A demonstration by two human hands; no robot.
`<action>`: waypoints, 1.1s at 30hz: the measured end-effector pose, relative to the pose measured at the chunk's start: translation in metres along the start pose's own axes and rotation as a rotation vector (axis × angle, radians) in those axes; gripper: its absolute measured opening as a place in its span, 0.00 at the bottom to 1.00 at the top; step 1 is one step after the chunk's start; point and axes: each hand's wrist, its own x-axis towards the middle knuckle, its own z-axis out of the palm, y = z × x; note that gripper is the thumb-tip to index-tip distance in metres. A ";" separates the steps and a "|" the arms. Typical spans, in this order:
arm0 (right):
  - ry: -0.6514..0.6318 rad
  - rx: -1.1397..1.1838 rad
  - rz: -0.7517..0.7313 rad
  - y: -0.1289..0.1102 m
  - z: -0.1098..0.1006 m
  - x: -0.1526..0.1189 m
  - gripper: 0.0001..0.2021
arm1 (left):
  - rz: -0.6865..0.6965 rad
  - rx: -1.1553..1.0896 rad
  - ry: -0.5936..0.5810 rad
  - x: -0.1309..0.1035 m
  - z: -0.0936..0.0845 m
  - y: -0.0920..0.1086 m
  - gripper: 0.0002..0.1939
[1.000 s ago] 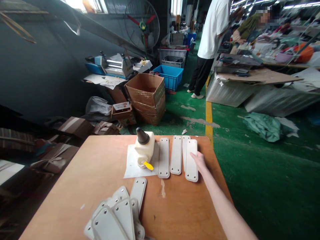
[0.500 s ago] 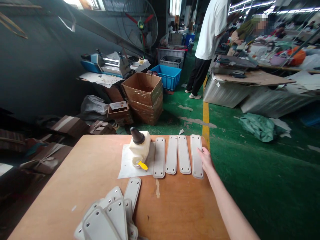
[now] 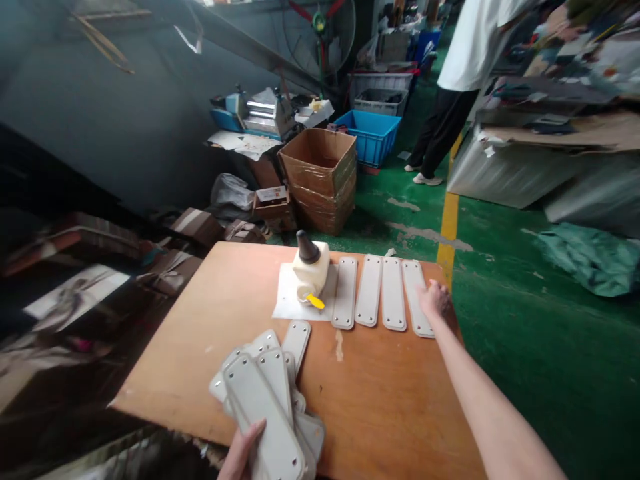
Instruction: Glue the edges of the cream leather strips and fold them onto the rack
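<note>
Four pale grey strips with metal studs lie side by side near the table's far edge. My right hand (image 3: 436, 299) is at the rightmost strip (image 3: 417, 297), its fingers bent at the strip's right edge. At the near left lies an overlapping pile of similar strips. My left hand (image 3: 245, 447) has its thumb over the top strip (image 3: 263, 417) of that pile; its other fingers are hidden beneath. A cream bottle (image 3: 313, 267) with a black cone cap and a yellow piece stands on a white sheet (image 3: 285, 293), left of the row.
The wooden table (image 3: 175, 360) ends at the right beside green floor. Beyond it stand a cardboard box (image 3: 320, 180), a blue crate (image 3: 370, 137) and a fan (image 3: 320, 27). A person (image 3: 473, 60) in a white top stands at the back. Boxes are stacked left.
My left hand has come into view at the pile, whose top strip has shifted. The view has swung left and down. My right hand's fingers are more bent at the rightmost strip.
</note>
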 end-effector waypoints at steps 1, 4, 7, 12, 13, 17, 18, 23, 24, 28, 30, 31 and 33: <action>-0.008 0.013 -0.014 0.000 -0.003 -0.008 0.20 | -0.010 -0.008 0.017 0.000 -0.001 -0.003 0.36; -0.138 0.143 -0.153 -0.001 -0.004 -0.065 0.20 | -0.009 -0.069 -0.048 -0.003 0.000 -0.015 0.34; -0.499 0.326 -0.346 -0.002 -0.002 -0.173 0.15 | 0.002 -0.109 -0.152 -0.012 0.008 -0.028 0.31; -0.898 0.246 -0.630 -0.013 0.006 -0.337 0.22 | -0.001 -0.153 -0.294 -0.023 0.020 -0.039 0.30; -0.863 0.200 -0.619 -0.014 0.010 -0.352 0.26 | 0.000 -0.153 -0.305 -0.022 0.021 -0.040 0.30; -0.788 0.154 -0.500 -0.012 0.024 -0.356 0.18 | 0.003 -0.152 -0.331 -0.018 0.019 -0.041 0.34; -0.800 0.174 -0.469 -0.010 0.027 -0.350 0.13 | 0.001 -0.154 -0.344 -0.017 0.017 -0.041 0.36; -0.921 0.484 -0.222 0.002 0.038 -0.324 0.15 | -0.033 -0.122 -0.327 -0.017 0.020 -0.037 0.40; -0.945 0.568 -0.172 0.003 0.038 -0.322 0.17 | -0.043 -0.110 -0.317 -0.018 0.022 -0.034 0.39; -0.917 0.739 -0.087 0.011 0.023 -0.318 0.22 | -0.055 -0.070 -0.279 -0.021 0.026 -0.028 0.36; -0.817 0.734 -0.080 0.022 0.006 -0.309 0.24 | -0.082 -0.023 -0.245 -0.019 0.025 -0.027 0.36; -0.757 0.725 -0.070 0.030 -0.005 -0.301 0.25 | -0.105 0.008 -0.223 -0.017 0.025 -0.027 0.37; -0.648 0.717 -0.039 0.050 -0.030 -0.275 0.25 | -0.139 0.054 -0.176 -0.012 0.025 -0.029 0.38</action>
